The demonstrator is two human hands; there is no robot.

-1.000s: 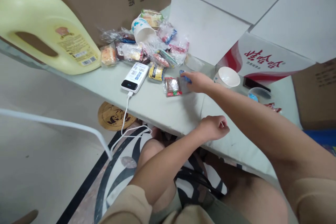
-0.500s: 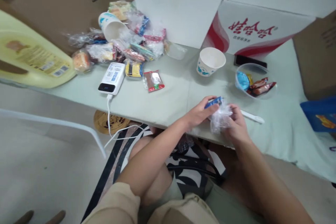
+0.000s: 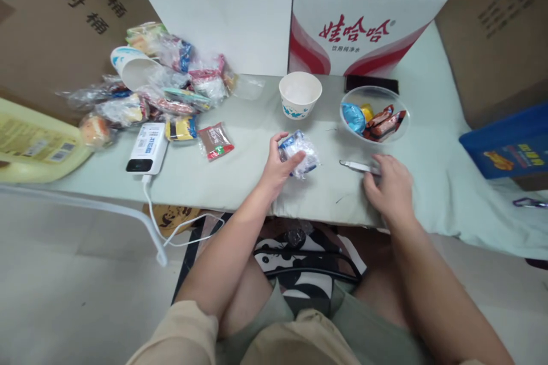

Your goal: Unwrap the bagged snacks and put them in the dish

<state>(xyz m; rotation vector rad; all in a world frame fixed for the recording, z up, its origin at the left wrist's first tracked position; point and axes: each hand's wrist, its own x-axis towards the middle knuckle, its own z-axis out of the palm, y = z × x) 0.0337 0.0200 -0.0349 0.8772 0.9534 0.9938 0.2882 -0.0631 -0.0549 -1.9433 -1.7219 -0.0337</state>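
My left hand (image 3: 276,168) is closed around a small blue packet in crinkled clear wrapping (image 3: 303,154), the thumb pressed across its front. It is held just over the table, below a paper cup (image 3: 300,97) with blue print. On the right, my right hand (image 3: 391,188) is at a slim white utility knife (image 3: 357,166), thumb and fingers closing round its handle. The knife's metallic tip points left, and the handle's far end is hidden under the hand. Beyond that hand, a clear plastic bowl (image 3: 405,132) holds several wrapped snacks.
A heap of wrapped snacks (image 3: 171,100) lies at the left with a tipped paper cup (image 3: 131,67). A white power bank (image 3: 149,145) with a cable, a brown-red packet (image 3: 216,141) and a yellow jug (image 3: 38,145) are nearby. Boxes (image 3: 363,34) line the back; a phone (image 3: 371,84) lies there.
My hands have separated. The left carries the wrapped blue packet away to the left, while the right has let go of the wrapping and moved onto the utility knife. The camera view has shifted.
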